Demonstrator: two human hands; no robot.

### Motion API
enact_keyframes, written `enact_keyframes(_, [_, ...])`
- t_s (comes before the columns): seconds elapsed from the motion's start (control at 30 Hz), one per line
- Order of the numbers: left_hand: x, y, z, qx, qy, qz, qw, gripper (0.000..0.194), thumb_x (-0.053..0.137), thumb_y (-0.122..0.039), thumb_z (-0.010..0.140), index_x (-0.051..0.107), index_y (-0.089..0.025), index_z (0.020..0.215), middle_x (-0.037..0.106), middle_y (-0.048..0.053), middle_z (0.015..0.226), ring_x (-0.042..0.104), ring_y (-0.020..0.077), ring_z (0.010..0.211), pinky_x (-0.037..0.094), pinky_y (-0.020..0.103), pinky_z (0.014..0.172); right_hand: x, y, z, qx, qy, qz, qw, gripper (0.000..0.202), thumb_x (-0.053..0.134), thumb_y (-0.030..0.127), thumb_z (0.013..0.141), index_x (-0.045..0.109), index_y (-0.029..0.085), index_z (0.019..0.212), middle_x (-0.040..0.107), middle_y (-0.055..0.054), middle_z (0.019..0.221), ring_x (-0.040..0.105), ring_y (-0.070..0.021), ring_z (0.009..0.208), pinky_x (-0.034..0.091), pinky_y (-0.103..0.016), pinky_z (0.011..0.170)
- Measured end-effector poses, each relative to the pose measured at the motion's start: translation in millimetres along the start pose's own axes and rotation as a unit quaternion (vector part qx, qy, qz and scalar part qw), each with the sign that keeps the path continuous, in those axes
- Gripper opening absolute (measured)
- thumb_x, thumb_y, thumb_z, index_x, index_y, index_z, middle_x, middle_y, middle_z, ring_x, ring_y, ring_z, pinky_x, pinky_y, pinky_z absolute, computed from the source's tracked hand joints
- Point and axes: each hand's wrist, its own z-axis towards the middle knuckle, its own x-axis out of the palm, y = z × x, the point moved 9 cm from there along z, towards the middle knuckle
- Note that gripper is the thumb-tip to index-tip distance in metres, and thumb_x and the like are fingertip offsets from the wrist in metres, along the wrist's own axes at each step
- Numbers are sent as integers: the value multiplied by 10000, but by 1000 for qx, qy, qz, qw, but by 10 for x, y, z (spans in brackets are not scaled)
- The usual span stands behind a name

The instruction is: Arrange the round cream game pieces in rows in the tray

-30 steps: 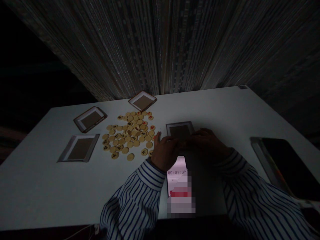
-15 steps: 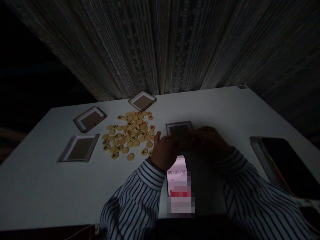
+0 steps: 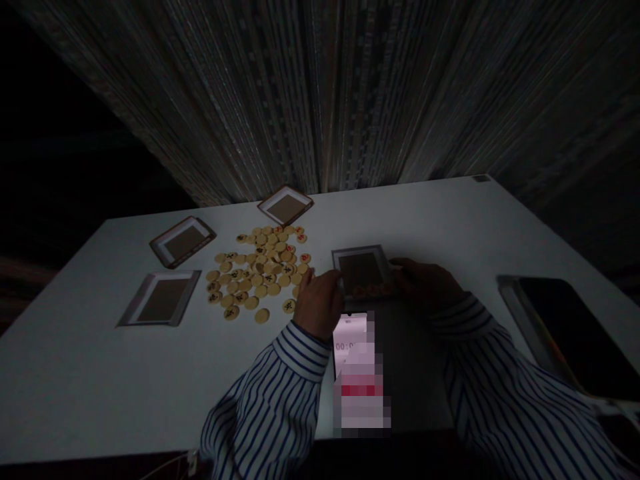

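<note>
An open box (image 3: 358, 251) with a grey rim lies in front of me, with several round pieces (image 3: 373, 290) in a row along its near side. My left hand (image 3: 320, 303) is at the box's left edge, its fingers closed on that edge. At the box's right edge is my right hand (image 3: 425, 283), dark and in shadow; how its fingers lie is hard to make out. Left of the box, many round wooden pieces (image 3: 260, 291) with black or red characters are spread in a loose pile.
Three more open boxes (image 3: 141, 298) (image 3: 165, 257) (image 3: 287, 193) stand left of and behind the pile on the white table (image 3: 240, 393). A lit phone (image 3: 350, 328) showing a timer lies below the near box. A dark tablet-like object (image 3: 575, 333) is at the right.
Both hands have parted from over the box's near side to its left and right edges, so the row of pieces inside now shows.
</note>
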Motion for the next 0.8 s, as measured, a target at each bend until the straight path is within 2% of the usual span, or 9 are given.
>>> enact_keyframes(0.23, [12, -2, 3, 15, -11, -13, 1000, 372, 357, -83, 764, 517, -129, 1097, 643, 100, 1084, 594, 183, 1002, 317, 455, 1048, 64, 59, 19, -26, 13, 46, 999, 383, 371, 302, 840, 594, 206, 1135, 701, -71, 946, 658, -210, 791, 499, -334, 642])
enact_keyframes(0.5, [25, 23, 5, 12, -19, -19, 1000, 379, 356, -77, 760, 513, -132, 1101, 636, 103, 1095, 582, 184, 1027, 339, 457, 1033, 97, 76, 48, -34, -4, 57, 998, 379, 372, 263, 835, 595, 190, 1133, 691, -74, 988, 651, -207, 842, 509, -343, 698])
enact_keyframes(0.8, [-24, 45, -2, 1, -37, -7, 999, 329, 389, -96, 789, 530, -141, 1083, 637, 105, 1068, 575, 204, 1006, 333, 486, 1003, 54, -20, 56, 21, -8, 60, 998, 373, 414, 275, 799, 606, 180, 1105, 711, -73, 859, 658, -205, 757, 496, -312, 643])
